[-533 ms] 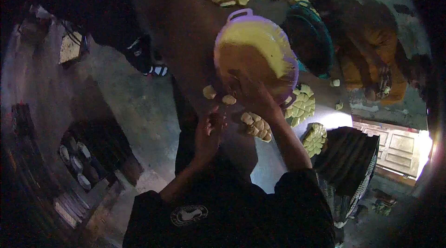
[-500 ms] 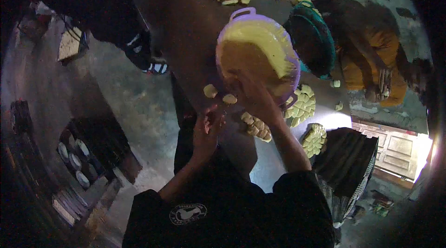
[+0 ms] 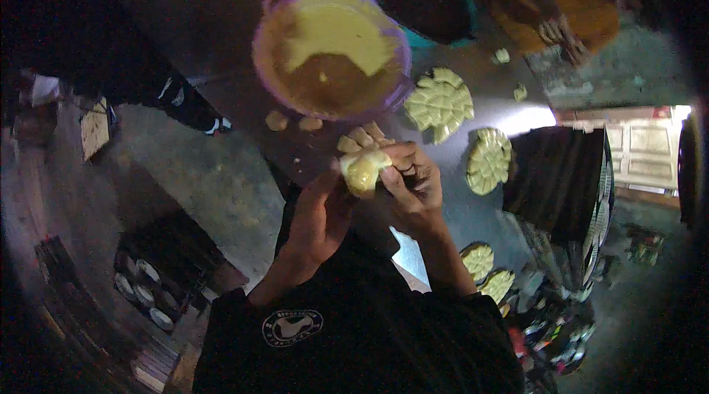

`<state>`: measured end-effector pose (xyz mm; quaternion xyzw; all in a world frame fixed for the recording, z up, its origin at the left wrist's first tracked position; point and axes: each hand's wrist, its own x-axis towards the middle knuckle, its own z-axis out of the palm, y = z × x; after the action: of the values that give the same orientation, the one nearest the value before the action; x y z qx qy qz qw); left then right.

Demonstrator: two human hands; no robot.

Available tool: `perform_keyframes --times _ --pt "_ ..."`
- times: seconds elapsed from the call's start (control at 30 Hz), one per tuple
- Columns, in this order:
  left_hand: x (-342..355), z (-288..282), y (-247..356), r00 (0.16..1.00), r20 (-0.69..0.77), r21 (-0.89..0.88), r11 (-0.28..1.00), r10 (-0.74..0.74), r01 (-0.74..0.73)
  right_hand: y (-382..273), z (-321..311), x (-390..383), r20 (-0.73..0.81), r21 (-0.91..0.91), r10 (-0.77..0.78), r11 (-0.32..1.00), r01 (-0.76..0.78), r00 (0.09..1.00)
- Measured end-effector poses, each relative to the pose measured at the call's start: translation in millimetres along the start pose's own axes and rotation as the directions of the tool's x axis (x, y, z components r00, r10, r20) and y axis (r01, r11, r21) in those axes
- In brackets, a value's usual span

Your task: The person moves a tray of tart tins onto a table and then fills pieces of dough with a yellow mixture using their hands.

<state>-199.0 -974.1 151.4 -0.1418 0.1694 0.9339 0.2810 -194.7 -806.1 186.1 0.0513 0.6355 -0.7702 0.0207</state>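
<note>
Toward half past five from the purple-rimmed basin (image 3: 260, 69), the dough piece (image 3: 363, 175) looks light, soft and probably slippery at its glossy middle, so best held by the edge, where the right hand (image 3: 415, 183) pinches at three o'clock; whether the left hand (image 3: 317, 213), at eight, grips is unclear.

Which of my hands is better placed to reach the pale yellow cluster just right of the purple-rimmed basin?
Probably your right hand: it is nearer that cluster, though it holds a yellowish lump. Your left hand is farther off, on the lump's other side.
</note>
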Motion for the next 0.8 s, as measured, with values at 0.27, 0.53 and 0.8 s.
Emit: perform_keyframes --times 0.27,0.53,0.8 --pt "-34.9 49.7 -100.0 0.979 0.15 0.591 0.781 0.139 -0.201 -37.9 -75.6 -114.7 0.069 -0.667 -0.441 0.646 0.37 0.895" --pt "-73.0 62.4 -182.5 0.908 0.344 0.715 0.561 0.237 -0.417 -31.9 -117.1 -206.3 0.04 -0.633 -0.659 0.565 0.53 0.751" --pt "-89.3 71.6 -197.8 0.977 0.172 0.791 0.574 0.122 -0.211 -52.1 -137.7 -241.5 0.287 -0.7 -0.648 0.361 0.616 0.705"
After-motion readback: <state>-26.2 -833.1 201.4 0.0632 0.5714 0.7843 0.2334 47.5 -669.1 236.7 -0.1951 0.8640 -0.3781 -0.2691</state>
